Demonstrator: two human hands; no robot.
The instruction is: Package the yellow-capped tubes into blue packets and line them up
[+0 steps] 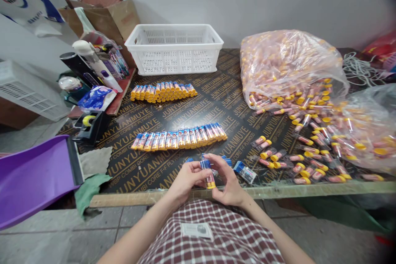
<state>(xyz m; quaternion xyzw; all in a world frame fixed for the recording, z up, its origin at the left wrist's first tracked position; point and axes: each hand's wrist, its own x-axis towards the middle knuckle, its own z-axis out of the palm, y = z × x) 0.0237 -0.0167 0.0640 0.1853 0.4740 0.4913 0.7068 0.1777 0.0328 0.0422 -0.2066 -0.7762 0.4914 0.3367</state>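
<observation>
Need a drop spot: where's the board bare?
Bare: strip between far tube stack and near tube row; patch right of that row, short of the loose tubes. Crowded: right side, with those tubes and the plastic bag; near edge, around left hand and right hand.

**A dark table (230, 107) with gold letters (213, 84)**

I see a white basket (177, 61) at the back, then a far row of blue-and-yellow tubes (163, 90) and a near row (181, 137) of them. A big see-through bag (289, 55) sits on the right, with loose yellow-ended tubes (312, 163) lying beside it.
</observation>
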